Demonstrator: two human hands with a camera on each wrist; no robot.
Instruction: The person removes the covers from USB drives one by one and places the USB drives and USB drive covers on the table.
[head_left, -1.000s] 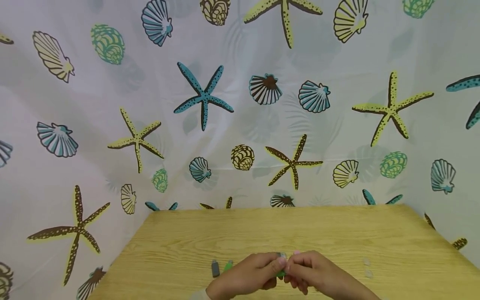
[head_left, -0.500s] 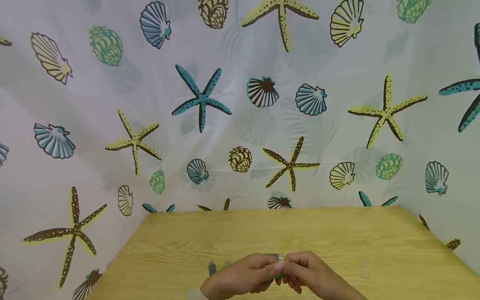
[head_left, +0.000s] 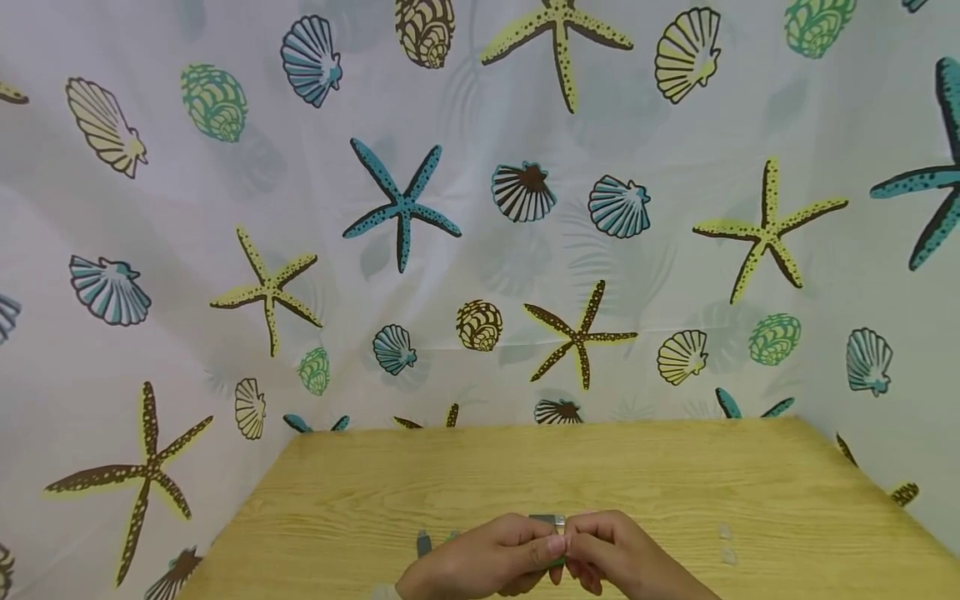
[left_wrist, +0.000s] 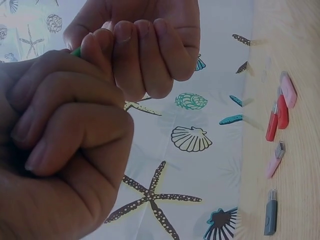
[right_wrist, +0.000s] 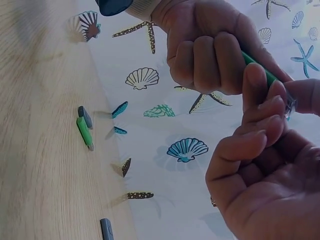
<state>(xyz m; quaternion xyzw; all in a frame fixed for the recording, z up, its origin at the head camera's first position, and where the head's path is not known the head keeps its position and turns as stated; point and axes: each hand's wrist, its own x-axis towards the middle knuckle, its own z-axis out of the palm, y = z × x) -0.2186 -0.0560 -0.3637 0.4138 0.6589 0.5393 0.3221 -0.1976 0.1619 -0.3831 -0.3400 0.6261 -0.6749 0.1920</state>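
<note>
In the right wrist view a slim green USB stick [right_wrist: 260,70] with a shiny end shows between the hands. My left hand [head_left: 498,550] grips its green body, fingers curled over most of it. The right hand [head_left: 615,546] pinches at the shiny end, its fingertips meeting the left thumb in the head view. Only a small green part of the stick shows in the left wrist view, where the left hand [left_wrist: 75,135] is close in front and the right hand's curled fingers [left_wrist: 145,60] are above.
On the wooden table [head_left: 337,483] behind my hands lies a grey USB stick [head_left: 543,518]. Another grey one [head_left: 423,543] and a green one [right_wrist: 84,132] are to the left. Red [left_wrist: 272,125] and pink [left_wrist: 288,90] sticks lie farther right, then two small clear pieces [head_left: 727,556].
The hands have shifted slightly left in the head view, keeping their hold on the green USB stick. The grey stick behind them shows more. The head view itself has tilted a little.
</note>
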